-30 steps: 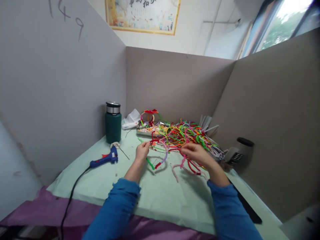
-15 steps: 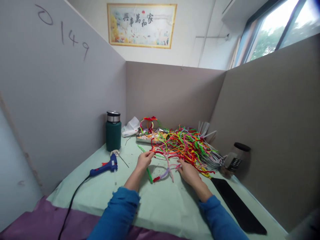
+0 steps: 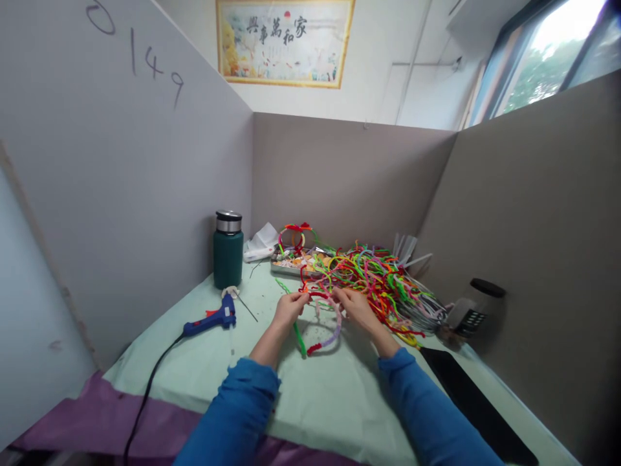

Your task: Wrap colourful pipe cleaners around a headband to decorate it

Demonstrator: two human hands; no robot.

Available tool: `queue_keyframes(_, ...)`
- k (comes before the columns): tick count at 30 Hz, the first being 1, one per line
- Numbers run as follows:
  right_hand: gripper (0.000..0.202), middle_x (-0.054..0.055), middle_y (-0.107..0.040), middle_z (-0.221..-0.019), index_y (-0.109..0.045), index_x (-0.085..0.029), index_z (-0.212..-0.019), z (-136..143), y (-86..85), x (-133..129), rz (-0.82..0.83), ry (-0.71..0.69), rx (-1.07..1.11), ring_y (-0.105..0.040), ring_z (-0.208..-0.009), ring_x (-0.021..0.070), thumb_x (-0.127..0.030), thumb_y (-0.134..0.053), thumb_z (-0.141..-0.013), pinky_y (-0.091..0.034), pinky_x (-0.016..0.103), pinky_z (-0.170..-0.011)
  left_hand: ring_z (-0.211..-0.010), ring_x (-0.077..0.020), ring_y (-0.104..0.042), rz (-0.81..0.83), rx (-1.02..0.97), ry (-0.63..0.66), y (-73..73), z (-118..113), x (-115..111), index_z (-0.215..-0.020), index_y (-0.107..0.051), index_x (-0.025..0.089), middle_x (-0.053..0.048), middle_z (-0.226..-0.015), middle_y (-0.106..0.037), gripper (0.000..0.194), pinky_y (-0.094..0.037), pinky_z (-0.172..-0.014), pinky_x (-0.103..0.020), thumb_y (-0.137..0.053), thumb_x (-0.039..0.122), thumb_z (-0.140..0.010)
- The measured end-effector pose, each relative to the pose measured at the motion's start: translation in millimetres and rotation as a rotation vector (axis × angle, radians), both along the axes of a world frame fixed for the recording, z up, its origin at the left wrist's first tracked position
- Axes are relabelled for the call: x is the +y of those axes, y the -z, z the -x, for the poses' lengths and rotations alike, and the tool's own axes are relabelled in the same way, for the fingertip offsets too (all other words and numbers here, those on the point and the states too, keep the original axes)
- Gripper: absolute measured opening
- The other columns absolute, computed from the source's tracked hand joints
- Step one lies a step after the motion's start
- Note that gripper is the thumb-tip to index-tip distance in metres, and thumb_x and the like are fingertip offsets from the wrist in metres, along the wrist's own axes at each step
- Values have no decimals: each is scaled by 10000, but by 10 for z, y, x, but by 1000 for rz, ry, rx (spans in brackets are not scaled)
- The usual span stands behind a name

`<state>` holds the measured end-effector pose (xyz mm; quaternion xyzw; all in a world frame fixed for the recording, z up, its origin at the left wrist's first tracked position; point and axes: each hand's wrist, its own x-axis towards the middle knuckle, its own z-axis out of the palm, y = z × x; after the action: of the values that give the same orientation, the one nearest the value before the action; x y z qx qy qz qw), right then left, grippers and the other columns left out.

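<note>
My left hand [image 3: 291,309] pinches the red end of a curved pipe cleaner piece [image 3: 332,339], which runs from red through pink and lilac to a red tip low on the table. My right hand [image 3: 355,308] has its fingers closed on the pink stretch of the same curve. A green pipe cleaner [image 3: 299,340] lies under and beside my left hand. Behind both hands spreads a large heap of colourful pipe cleaners [image 3: 378,275]. The exact grip of the right fingertips is partly hidden.
To the left are a blue glue gun [image 3: 213,318] with its cord and a dark green bottle [image 3: 228,251]. A metal tray [image 3: 286,270] sits at the back. On the right are a clear jar [image 3: 473,310] and a black flat strip [image 3: 473,401]. Partitions surround the table.
My right hand has moved up and left, closer to my left hand, onto the upper part of the curve. The whole view has shifted slightly.
</note>
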<state>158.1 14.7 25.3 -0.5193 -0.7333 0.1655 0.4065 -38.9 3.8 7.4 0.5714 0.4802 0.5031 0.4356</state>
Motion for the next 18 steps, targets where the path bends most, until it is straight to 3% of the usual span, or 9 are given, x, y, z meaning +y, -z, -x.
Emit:
queue_keyframes(4,373,-5,-587,-525,-601,-162,-618,178,119,-101,79,-112,103,-477,-419,107,-444,-479,-830,-326,214,-433,-436,-88,-338,31,156,2,12,-32,101,-779,-691,108,27,-462,-442,423,-241,-462,-226,-500,483,-740)
queue_keyframes(9,329,-21,-571,-508,-578,-160,-653,182,123,116,266,-219,26,-460,-391,92,-404,-459,-839,-319,199,-417,-496,-96,-411,-3,453,49,-16,2,267,-696,-672,130,23,-482,-481,317,-271,-508,-216,-496,384,-766)
queue_keyframes(11,341,-20,-574,-512,-584,-159,-653,130,58,256,312,-286,-72,-467,-403,93,-416,-458,-838,-313,200,-424,-475,-88,-389,80,443,79,-9,35,280,-699,-666,124,28,-478,-467,318,-265,-494,-214,-498,385,-767)
queue_keyframes(14,361,-1,-599,-565,-609,-154,-652,77,-124,527,221,-271,-179,-501,-470,106,-424,-458,-837,-322,208,-466,-443,-86,-357,192,335,93,23,56,234,-807,-665,116,39,-487,-451,322,-253,-464,-215,-475,375,-784)
queue_keyframes(18,316,5,-599,-578,-660,-149,-721,160,-361,1006,139,-228,-280,-519,-553,129,-360,-453,-832,-317,215,-509,-513,-101,-411,192,423,63,62,12,156,-696,-660,116,15,-515,-481,267,-267,-500,-216,-488,309,-763)
